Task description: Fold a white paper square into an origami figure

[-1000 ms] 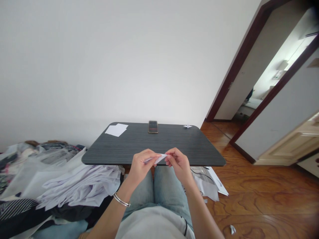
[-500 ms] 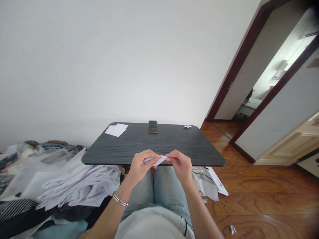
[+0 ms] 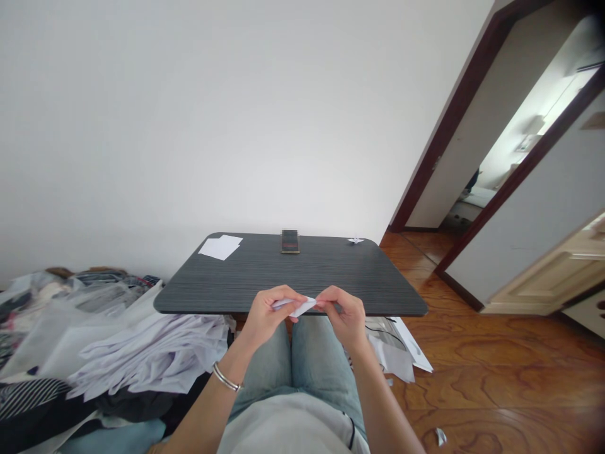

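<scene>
The person sits with both arms reaching forward over their knees in blue jeans (image 3: 309,359). The left hand (image 3: 267,315) and the right hand (image 3: 347,315) meet in front of the body, just at the near edge of a dark table (image 3: 293,277).

Between the 2 hands is a small folded white paper (image 3: 302,306). The left hand pinches one end of it with thumb and fingers curled tight. The right hand pinches the other end, its fingers bent and pressed together on the paper. The paper is up in the air, above the knees, and it does not rest on the table. Both wrists are bent a little, with the backs of the hands facing up. A silver bracelet (image 3: 225,377) sits on the left wrist.

On the far part of the table lie flat white sheets (image 3: 220,246) at the left, a small dark phone (image 3: 290,241) standing in the middle, and a tiny folded paper shape (image 3: 355,240) at the right. They are all well apart from the hands.

A big pile of clothes (image 3: 108,343) lies to the left of the person. More papers (image 3: 397,347) lie on the wooden floor (image 3: 496,378) under the table's right side. A doorway (image 3: 510,145) is open at the right.
</scene>
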Demonstrator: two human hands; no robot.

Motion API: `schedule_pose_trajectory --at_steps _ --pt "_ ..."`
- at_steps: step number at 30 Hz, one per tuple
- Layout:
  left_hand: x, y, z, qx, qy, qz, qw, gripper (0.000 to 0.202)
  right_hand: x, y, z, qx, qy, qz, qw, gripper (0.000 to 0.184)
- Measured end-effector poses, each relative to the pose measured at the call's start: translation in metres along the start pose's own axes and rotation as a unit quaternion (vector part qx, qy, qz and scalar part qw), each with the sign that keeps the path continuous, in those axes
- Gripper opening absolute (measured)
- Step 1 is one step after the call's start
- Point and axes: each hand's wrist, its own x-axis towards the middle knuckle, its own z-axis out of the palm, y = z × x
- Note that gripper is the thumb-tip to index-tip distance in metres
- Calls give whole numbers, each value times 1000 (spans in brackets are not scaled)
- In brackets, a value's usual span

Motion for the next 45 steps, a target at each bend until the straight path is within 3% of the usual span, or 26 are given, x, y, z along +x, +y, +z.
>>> schedule_pose_trajectory --at_steps 4,8,15,23,32,45 --pt "1 -2 0 12 2 5 1000 13 -2 1 2 52 -18 98 994 14" --pt "2 -7 -2 38 4 19 999 15 -2 3 4 141 -16 201 969 18" --pt "4 -15 -5 88 -4 40 995 15 5 2 4 216 -26 293 931 29" --pt "4 -16 -3 135 5 77 988 16 8 -2 5 229 -9 339 912 33" --pt "3 -16 -2 154 12 103 983 16 6 -1 4 260 -4 344 902 34" --pt "3 -14 -3 188 9 141 972 17 7 -2 9 245 -11 344 906 37"
